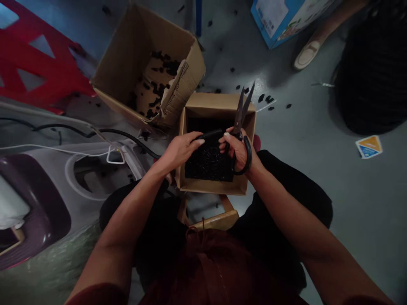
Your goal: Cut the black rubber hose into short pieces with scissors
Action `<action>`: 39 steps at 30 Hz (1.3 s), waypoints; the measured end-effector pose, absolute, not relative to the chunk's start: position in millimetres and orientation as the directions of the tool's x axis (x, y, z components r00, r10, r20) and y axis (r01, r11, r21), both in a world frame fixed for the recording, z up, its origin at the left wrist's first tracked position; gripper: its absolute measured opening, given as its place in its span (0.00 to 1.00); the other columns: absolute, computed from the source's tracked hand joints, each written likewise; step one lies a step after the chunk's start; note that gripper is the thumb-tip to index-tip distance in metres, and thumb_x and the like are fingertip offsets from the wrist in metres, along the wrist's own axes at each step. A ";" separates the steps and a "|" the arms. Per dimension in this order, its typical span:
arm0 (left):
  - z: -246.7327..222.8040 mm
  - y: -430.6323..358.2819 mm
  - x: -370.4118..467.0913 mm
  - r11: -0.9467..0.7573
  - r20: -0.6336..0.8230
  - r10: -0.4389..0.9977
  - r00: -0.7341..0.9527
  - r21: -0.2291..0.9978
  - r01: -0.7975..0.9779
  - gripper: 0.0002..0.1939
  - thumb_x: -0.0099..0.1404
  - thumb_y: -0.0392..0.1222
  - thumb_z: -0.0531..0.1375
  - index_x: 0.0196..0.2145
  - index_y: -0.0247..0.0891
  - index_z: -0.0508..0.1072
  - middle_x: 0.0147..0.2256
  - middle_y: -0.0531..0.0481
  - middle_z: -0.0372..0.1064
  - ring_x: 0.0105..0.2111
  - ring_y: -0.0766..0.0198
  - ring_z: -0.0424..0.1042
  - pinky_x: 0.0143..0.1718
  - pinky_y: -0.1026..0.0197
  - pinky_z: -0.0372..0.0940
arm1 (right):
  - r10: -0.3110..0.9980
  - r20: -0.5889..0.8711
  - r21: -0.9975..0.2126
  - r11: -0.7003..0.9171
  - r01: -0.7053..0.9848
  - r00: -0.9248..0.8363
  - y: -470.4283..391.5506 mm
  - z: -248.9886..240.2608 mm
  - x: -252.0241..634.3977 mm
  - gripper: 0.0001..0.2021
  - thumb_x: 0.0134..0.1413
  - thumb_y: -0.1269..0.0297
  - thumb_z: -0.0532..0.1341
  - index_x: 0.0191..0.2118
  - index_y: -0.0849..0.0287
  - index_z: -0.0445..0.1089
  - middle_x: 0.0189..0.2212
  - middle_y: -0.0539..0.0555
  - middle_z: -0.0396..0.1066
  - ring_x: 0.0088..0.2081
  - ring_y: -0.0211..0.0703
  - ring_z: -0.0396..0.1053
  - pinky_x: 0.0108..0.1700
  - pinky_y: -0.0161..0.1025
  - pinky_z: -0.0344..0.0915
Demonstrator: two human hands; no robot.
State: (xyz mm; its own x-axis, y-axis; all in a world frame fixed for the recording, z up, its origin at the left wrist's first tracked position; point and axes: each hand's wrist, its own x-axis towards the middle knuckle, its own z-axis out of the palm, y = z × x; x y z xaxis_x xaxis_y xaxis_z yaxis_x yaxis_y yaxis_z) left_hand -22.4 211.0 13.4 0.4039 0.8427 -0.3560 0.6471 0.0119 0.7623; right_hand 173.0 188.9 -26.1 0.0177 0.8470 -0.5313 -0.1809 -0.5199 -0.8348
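My left hand (184,150) grips one end of a short black ribbed strip (212,134) between thumb and fingers. Black-handled scissors (239,120) are in my right hand (237,148), their blades slightly apart and pointing away from me. The thumb and fingertips of that hand are pinched close to the strip's other end; whether they touch it, I cannot tell. Both hands are over a small open cardboard box (216,100) between my knees. Inside it lies a mass of shiny black pieces (208,163), partly hidden by my hands.
A larger cardboard box (121,59) beyond holds scattered black bits. More bits (269,99) dot the floor. Left are a red plastic stool (34,55), a grey plastic stool (95,152) and a black cable (127,135). At right are a big black bundle (372,80) and another person's foot (307,55).
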 end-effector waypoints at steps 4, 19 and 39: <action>15.2 221.4 -36.5 0.121 -0.323 0.910 0.260 0.807 0.578 0.17 0.66 0.48 0.49 0.39 0.34 0.72 0.27 0.53 0.66 0.27 0.69 0.63 0.30 0.66 0.59 | 0.823 -0.568 -0.816 -0.561 -0.135 0.012 179.0 -28.6 166.3 0.21 0.47 0.47 0.62 0.40 0.54 0.56 0.31 0.47 0.66 0.28 0.34 0.67 0.30 0.33 0.66; 18.3 223.0 -40.0 0.070 -0.347 0.896 0.277 0.727 0.683 0.19 0.66 0.45 0.49 0.44 0.34 0.73 0.36 0.49 0.72 0.36 0.64 0.69 0.39 0.64 0.62 | 0.797 -0.544 -0.830 -0.466 0.306 -0.263 137.7 -33.9 150.1 0.20 0.54 0.48 0.56 0.46 0.55 0.57 0.33 0.50 0.65 0.32 0.39 0.67 0.38 0.41 0.65; 15.5 223.7 -43.2 -0.105 -0.393 0.819 0.419 0.615 0.782 0.20 0.67 0.44 0.49 0.53 0.35 0.70 0.50 0.46 0.71 0.50 0.59 0.69 0.54 0.59 0.60 | 0.769 -0.574 -0.798 -0.448 0.403 -0.281 148.0 -25.7 156.5 0.17 0.57 0.49 0.53 0.45 0.55 0.59 0.34 0.51 0.66 0.32 0.39 0.66 0.38 0.40 0.64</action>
State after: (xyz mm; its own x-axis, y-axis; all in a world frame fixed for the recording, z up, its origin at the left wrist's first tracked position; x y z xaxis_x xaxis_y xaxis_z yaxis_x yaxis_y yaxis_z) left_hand -43.2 223.7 15.5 0.4188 0.8188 -0.3927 0.7818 -0.1051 0.6146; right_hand 156.5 148.0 -25.7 -0.2815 0.7691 -0.5738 0.4027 -0.4481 -0.7982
